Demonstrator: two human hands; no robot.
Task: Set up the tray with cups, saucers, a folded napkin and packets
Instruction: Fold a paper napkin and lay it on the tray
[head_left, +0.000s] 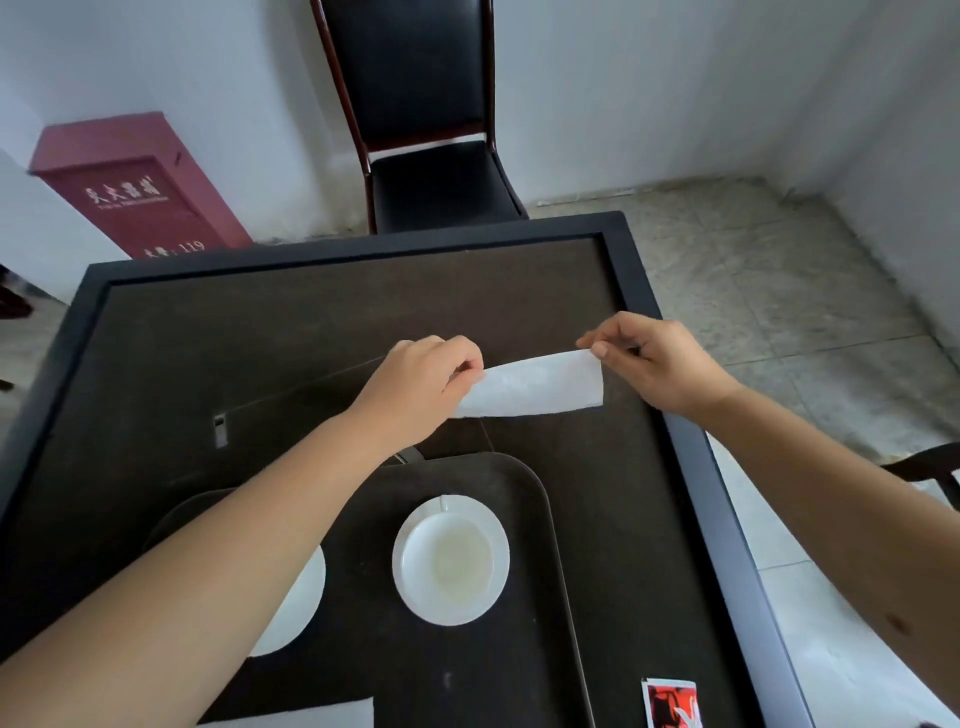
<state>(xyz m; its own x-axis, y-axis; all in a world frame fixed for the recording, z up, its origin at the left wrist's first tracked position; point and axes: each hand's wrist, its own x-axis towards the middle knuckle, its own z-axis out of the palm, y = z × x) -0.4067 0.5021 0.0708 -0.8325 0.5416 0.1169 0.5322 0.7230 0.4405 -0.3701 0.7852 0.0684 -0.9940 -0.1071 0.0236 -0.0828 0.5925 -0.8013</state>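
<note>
mid-frame, my left hand (422, 387) and right hand (655, 364) each pinch an end of the napkin (535, 385), held taut above the table (260, 332) so the fold lines up. the tray (467, 675) at lower centre holds a cup (451, 558); a packet (670, 701) waits lower right.

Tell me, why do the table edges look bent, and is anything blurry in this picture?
Head view: the wide-angle lens bows the table edges and leans the chair. Light is soft and even, with faint shadows under the napkin and hands. The left forearm close to the camera looks soft; the red packet is cut off at the bottom edge.
</note>
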